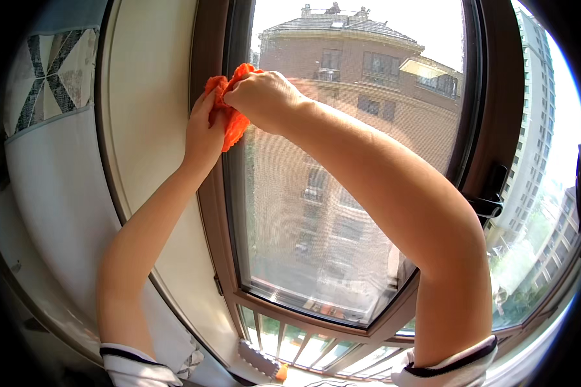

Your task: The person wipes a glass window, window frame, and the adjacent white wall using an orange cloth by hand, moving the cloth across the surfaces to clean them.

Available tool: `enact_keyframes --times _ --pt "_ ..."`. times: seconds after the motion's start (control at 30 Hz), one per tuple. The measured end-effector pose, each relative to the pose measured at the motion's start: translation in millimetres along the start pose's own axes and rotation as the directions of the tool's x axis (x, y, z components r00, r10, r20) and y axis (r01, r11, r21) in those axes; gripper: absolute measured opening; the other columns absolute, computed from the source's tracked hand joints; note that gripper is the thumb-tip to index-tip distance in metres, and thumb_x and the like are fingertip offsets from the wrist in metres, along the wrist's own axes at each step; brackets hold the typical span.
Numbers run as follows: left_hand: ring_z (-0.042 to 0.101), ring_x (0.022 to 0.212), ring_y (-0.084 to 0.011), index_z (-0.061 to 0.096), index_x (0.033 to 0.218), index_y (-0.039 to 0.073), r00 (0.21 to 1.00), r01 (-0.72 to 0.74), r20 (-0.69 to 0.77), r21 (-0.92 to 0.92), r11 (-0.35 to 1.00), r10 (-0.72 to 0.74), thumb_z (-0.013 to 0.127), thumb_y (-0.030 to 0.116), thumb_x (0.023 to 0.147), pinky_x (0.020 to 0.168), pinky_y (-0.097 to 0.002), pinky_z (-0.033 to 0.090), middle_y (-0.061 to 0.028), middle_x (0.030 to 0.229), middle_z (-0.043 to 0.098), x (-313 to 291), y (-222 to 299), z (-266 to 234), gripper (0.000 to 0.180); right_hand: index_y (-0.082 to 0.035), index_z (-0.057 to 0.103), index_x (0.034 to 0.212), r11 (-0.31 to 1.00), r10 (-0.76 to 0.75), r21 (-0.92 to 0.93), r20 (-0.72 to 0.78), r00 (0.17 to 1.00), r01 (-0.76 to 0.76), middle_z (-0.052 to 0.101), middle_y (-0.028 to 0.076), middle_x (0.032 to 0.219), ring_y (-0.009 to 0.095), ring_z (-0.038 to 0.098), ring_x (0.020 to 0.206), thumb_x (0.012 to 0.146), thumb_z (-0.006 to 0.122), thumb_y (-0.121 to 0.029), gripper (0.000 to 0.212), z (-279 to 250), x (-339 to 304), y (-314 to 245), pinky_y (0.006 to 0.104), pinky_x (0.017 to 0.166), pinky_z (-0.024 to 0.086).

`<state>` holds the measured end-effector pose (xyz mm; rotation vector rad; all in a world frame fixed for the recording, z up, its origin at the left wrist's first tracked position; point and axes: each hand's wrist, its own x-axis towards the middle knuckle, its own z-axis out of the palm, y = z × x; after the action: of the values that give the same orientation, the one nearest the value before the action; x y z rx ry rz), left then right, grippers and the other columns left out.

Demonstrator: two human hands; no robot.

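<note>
Both of my hands grip one bright orange cloth [236, 131] at the upper left edge of a window. My left hand [203, 134] has its fingers closed on the cloth's left side. My right hand [265, 97] is bunched into a fist, with cloth showing at its knuckles and below. Part of the cloth hangs down beneath the hands. They are right in front of the brown window frame [213, 168] and the edge of the glass pane [316, 258]; whether the cloth presses on the frame I cannot tell.
A black window handle [490, 204] juts from the frame at right. Beside the window on the left runs a cream wall panel [152, 116], then a patterned panel [51, 77]. Railing bars [284, 338] and a grey object with a scalloped edge [261, 357] are low down.
</note>
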<state>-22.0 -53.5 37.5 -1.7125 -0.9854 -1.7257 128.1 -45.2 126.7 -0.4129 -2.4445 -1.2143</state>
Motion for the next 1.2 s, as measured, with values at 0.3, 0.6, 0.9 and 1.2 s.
enact_keyframes --times 0.3,0.6,0.9,1.2 --pt "0.055 0.108 -0.0142 0.048 0.133 -0.001 0.935 0.353 0.294 -0.755 0.553 -0.197 0.054 0.007 0.094 0.091 -0.0269 0.047 -0.0093 0.120 0.054 -2.6 191.2 72.8 0.040 -0.009 0.063 0.093 0.975 0.083 -0.161 -0.387 0.918 -0.156 0.066 0.004 0.097 0.022 0.064 0.094 0.073 0.067 -0.003 0.020 -109.1 -211.5 41.4 0.0352 0.077 0.055" --pt "0.054 0.118 -0.0301 0.056 0.129 0.003 0.870 -0.307 0.152 -0.575 0.758 0.468 0.057 0.003 0.088 0.102 -0.0364 0.043 -0.0148 0.135 0.048 28.8 310.7 183.4 0.040 0.001 0.054 0.113 0.803 0.596 0.182 -0.207 0.776 -0.568 0.053 0.020 0.120 0.037 0.051 0.113 0.087 0.056 -0.011 0.028 -143.7 -373.4 90.2 0.0443 0.095 0.043" --pt "0.036 0.135 -0.0379 0.034 0.145 0.005 0.753 -0.512 0.188 -0.434 0.741 0.631 0.057 0.002 0.087 0.109 -0.0412 0.038 -0.0203 0.151 0.026 33.5 321.7 204.5 0.062 0.001 0.049 0.115 0.820 0.571 0.263 -0.332 0.751 -0.508 0.049 0.019 0.121 0.041 0.046 0.116 0.086 0.054 -0.007 0.030 -123.1 -400.6 108.8 0.0466 0.098 0.040" --pt "0.035 0.136 -0.0386 0.027 0.147 0.003 0.790 -0.597 0.001 -0.231 0.768 0.613 0.045 0.004 0.091 0.113 -0.0421 0.032 -0.0222 0.149 0.029 108.2 324.7 239.3 0.059 0.001 0.044 0.123 0.842 0.534 0.171 -0.406 0.742 -0.512 0.048 0.017 0.121 0.032 0.044 0.118 0.085 0.054 -0.008 0.040 -135.3 -354.0 183.4 0.0395 0.100 0.038"
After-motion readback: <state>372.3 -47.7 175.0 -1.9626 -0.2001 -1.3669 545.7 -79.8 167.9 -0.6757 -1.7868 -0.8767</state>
